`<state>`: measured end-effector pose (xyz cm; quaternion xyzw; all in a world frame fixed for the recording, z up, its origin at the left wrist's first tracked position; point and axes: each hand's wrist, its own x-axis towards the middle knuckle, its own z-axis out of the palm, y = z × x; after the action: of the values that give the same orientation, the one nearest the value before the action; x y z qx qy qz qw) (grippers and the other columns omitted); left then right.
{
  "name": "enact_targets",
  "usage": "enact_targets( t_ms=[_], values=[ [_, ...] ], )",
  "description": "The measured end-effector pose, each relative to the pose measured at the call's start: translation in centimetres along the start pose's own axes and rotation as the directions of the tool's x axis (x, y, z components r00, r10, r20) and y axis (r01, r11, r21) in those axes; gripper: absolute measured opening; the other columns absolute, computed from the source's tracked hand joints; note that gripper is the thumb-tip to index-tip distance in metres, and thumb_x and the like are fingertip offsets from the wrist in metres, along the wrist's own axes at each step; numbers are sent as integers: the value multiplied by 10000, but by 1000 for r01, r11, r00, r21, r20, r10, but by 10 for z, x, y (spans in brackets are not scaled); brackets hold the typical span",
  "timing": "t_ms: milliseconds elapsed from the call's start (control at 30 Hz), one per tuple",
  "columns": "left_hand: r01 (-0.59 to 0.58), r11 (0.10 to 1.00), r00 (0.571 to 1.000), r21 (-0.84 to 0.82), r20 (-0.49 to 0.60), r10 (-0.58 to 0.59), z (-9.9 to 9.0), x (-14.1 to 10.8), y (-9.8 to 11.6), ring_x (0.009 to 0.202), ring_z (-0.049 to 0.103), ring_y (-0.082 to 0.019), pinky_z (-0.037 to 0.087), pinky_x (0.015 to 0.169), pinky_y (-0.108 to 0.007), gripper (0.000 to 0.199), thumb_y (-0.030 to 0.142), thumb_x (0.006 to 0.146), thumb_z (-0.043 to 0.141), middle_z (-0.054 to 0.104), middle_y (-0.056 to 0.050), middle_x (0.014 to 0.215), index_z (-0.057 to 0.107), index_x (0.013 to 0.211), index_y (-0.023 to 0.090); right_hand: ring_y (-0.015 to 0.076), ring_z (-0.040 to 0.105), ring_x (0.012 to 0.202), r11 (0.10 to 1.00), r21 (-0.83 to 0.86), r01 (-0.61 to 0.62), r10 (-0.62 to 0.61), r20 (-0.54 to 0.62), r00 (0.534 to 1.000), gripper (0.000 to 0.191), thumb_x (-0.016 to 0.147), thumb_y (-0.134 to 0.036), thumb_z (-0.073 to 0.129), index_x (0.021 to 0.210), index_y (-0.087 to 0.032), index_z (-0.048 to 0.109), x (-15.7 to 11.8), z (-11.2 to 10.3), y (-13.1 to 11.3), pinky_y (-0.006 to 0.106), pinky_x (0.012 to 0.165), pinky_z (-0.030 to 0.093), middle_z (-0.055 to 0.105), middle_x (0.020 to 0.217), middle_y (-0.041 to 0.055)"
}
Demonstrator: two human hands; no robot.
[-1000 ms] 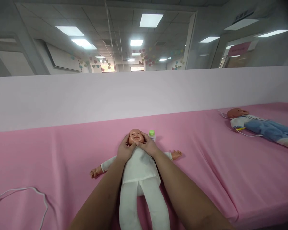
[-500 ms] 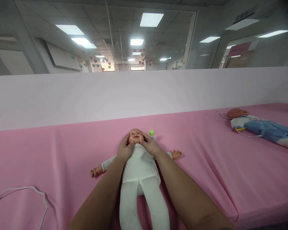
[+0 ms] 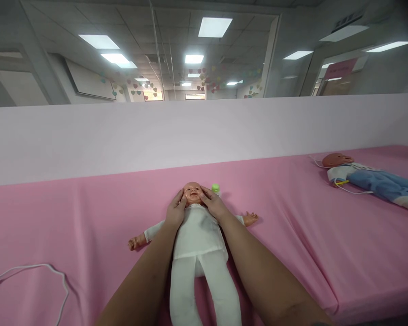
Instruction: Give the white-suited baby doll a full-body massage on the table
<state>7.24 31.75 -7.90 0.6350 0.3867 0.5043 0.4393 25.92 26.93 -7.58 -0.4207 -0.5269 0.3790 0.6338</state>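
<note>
A baby doll (image 3: 200, 233) in white cloth clothes lies on its back, its head away from me and its arms spread. My left hand (image 3: 176, 210) cups the left side of the doll's head, the thumb on its cheek. On the other side, my right hand (image 3: 213, 203) holds the head the same way, thumb against the cheek near the mouth. The doll's face shows between both hands; my fingertips are partly hidden beside the head. Just behind my right hand stands a small bottle with a green cap (image 3: 215, 187), its body mostly covered.
A pink sheet (image 3: 98, 217) covers the table. At the far right lies a second doll (image 3: 370, 177) in blue and white, with thin white tubing about it. A white cable (image 3: 51, 268) curls at the lower left. Behind the table runs a white low wall (image 3: 190, 136) with glass above.
Both thumbs have slid slightly up and outward, from beside the doll's chin to its cheeks. The hands stay around the head, and the doll lies almost as before.
</note>
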Motion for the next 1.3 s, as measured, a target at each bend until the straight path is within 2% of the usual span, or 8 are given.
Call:
enact_targets(
  t_ms=[167,400,567,767,1000,1100,1200,1300],
  values=[
    [-5,987,1000,162,9,3,0,-4,8,1372,572,-299,437,1171,-421,774,502,851,770,564,-115,1534,517,1523,213,275,535,1410,994,-108,-6,4,-17,1000,762,788,-520,823,1468,-289,567,-3,1,-4,468,1206,407,569,1534,53],
    [9,984,1000,179,23,-14,1,-2,5,1300,628,-314,489,1122,-445,893,475,775,840,585,-144,1507,486,1542,183,287,560,1383,991,-129,-36,29,-57,998,900,681,-449,906,1492,-316,538,-3,5,3,487,1192,430,573,1528,41],
    [4,986,1000,168,25,-8,-2,-3,6,1324,614,-308,462,1151,-447,810,412,825,803,565,-134,1529,492,1540,194,280,571,1379,998,-49,-49,48,-27,998,889,691,-444,902,1491,-302,541,-3,2,2,490,1193,430,580,1525,43],
    [-14,990,1000,141,-14,16,-4,-2,5,1435,511,-293,364,1230,-437,664,437,881,744,566,-105,1532,573,1478,202,276,514,1438,999,-8,-53,54,36,998,729,832,-564,777,1475,-290,569,-8,-2,-9,495,1242,358,543,1555,38],
    [16,996,1000,83,-11,-15,-4,0,3,1446,501,-270,332,1250,-446,544,404,978,611,561,-103,1530,582,1472,178,289,582,1373,986,139,-87,85,19,996,696,828,-633,744,1418,-281,632,-1,0,1,506,1210,408,614,1484,49],
    [35,995,999,91,-20,-33,-3,-1,7,1460,483,-261,325,1254,-436,521,428,996,583,560,-85,1532,593,1464,201,286,593,1360,992,117,-56,58,-17,998,667,852,-653,703,1391,-263,657,0,1,2,505,1200,420,629,1470,56],
    [31,989,999,143,-22,-28,-3,-4,10,1451,495,-280,359,1233,-427,613,497,958,637,554,-98,1539,566,1489,200,268,582,1371,1000,13,-18,19,-14,1000,626,871,-607,714,1397,-275,648,0,1,0,480,1208,410,633,1469,48],
    [33,980,999,197,11,-36,-2,-4,10,1367,580,-310,439,1172,-433,811,504,880,739,553,-138,1535,459,1564,169,269,575,1376,996,-84,-5,3,-29,1000,710,809,-557,799,1438,-292,604,-1,2,1,475,1201,417,620,1484,44]
  ],
)
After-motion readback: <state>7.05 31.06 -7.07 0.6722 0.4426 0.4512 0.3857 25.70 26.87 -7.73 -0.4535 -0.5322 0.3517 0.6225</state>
